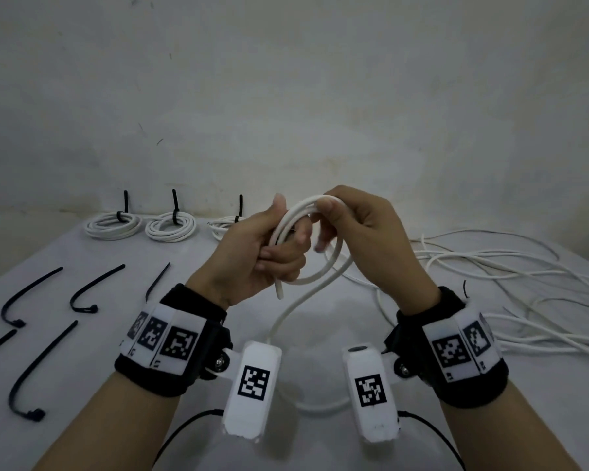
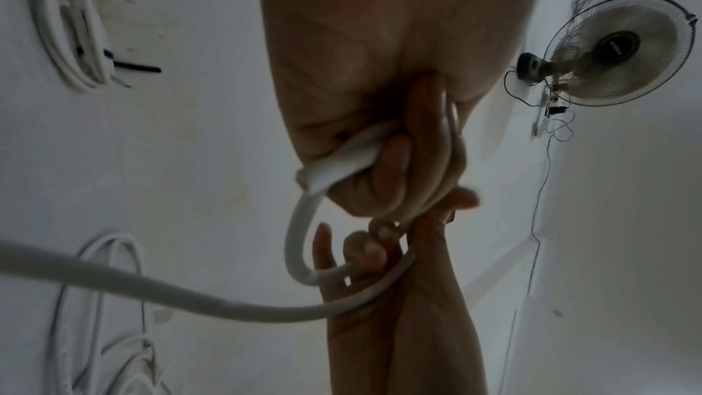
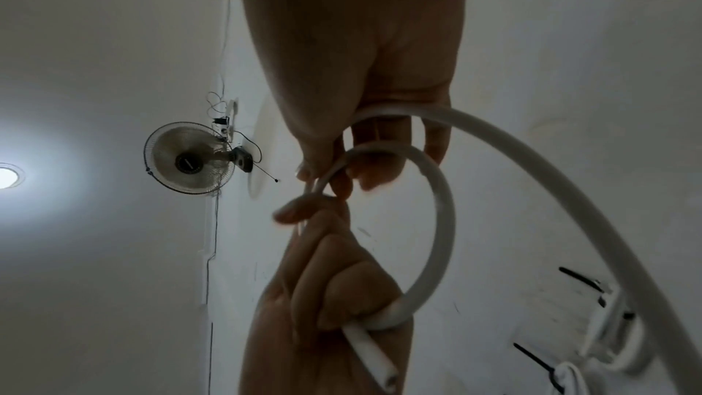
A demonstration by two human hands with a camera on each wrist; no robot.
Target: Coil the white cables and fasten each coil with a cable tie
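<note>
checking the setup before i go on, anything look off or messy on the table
Mostly tidy. Only the loose white cables sprawl tangled at the table's right side. Three tied coils sit in a row at the back, spare cable ties lie left. Both hands hold the cable being coiled.

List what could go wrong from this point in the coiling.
1. The left hand grips only the first loops of the white cable, with the cut end sticking out just below the fingers; it could slip free and the coil spring open.
2. The right hand feeds cable trailing towards the loose cables on the table; it may snag there.
3. The spare cable ties lie apart from both hands, so reaching for one means a one-handed hold.
</note>
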